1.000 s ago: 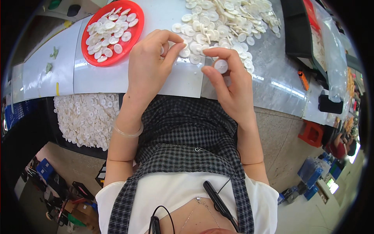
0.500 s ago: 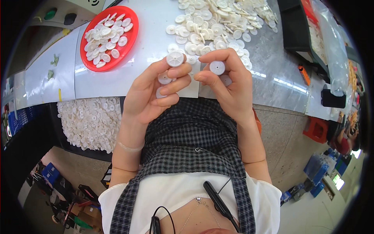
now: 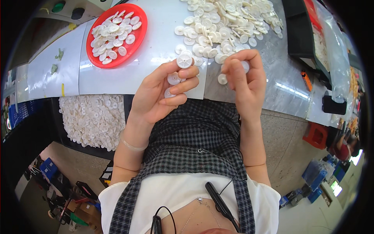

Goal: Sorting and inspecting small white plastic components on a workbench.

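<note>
My left hand point(image 3: 165, 84) is closed around several white plastic gears. One toothed gear point(image 3: 184, 60) is pinched upright between thumb and forefinger, its spoked face showing. Lower between the fingers sit a second gear point(image 3: 173, 79) and the partly covered edge of another. My right hand point(image 3: 249, 80) is curled, thumb and forefinger tips close together. Another white gear point(image 3: 245, 66) shows partly inside its fingers; whether something small sits at the fingertips is hidden. Beside that hand a loose gear point(image 3: 222, 79) lies on the metal tabletop. A large heap of white gears point(image 3: 230, 23) spreads beyond both hands.
Far left, a red plate point(image 3: 142, 33) carries a pile of white gears. Below the table's left edge stands a dark bin full of small white parts point(image 3: 91, 121). On the right are a black crate point(image 3: 300, 35), an orange cutter point(image 3: 306, 80) and a black phone-like object point(image 3: 334, 105).
My right hand has moved right, away from the left, and its thumb and forefinger have closed together. The gear facing me there has turned out of sight. The view has shifted slightly.
</note>
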Tool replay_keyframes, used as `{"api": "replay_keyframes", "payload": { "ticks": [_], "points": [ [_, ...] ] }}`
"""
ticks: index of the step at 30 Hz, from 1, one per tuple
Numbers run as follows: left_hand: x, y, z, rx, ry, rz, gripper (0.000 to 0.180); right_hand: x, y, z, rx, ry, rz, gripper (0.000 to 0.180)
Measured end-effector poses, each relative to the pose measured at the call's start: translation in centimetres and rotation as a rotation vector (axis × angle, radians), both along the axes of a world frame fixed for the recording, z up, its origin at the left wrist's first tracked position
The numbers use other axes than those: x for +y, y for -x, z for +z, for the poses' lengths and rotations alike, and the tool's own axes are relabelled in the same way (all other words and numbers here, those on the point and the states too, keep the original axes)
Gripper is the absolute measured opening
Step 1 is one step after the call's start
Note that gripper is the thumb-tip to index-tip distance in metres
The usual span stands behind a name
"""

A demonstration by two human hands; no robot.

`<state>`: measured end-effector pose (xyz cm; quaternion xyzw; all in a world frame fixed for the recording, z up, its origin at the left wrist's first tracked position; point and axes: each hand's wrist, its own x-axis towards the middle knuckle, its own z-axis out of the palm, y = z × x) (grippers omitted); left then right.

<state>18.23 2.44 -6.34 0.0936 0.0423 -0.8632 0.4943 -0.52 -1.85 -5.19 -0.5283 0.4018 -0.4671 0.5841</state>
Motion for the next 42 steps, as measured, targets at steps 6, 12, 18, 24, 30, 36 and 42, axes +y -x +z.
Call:
{"api": "replay_keyframes", "payload": {
  "ticks": [6,12,18,24,30,36,42],
  "points": [
    [0.0,-0.1,0.2,-0.474,0.205,0.249,0.026,-1.2,1.4,-0.3,0.031,0.042,-0.014,0.009],
    [-1.0,-2.2,-0.3,-0.635,0.315,0.336,0.027,-1.9,0.1,-0.2,0.828,0.584,-0.085,0.024],
    [-1.8,0.3,0.1,-1.761,0.476,0.424,0.016,-1.7,-0.4,-1.2,0.932,0.605,-0.085,0.033],
    [-3.0,1.6,-0.4,-2.187,0.726,0.478,0.018,-1.5,0.1,-0.1,0.682,0.455,-0.073,0.024],
    [-3.4,2.0,-0.4,-2.249,0.771,0.449,0.012,-1.1,0.7,0.3,-0.064,-0.124,-0.060,0.026],
    [-2.6,1.6,-0.4,-1.970,0.665,0.463,0.012,-1.0,0.9,0.1,0.092,-0.022,0.067,0.026],
    [-1.5,0.1,0.6,-0.247,0.151,0.036,0.025,-0.8,0.4,-0.1,0.268,0.245,0.055,0.032]
  ]
}}
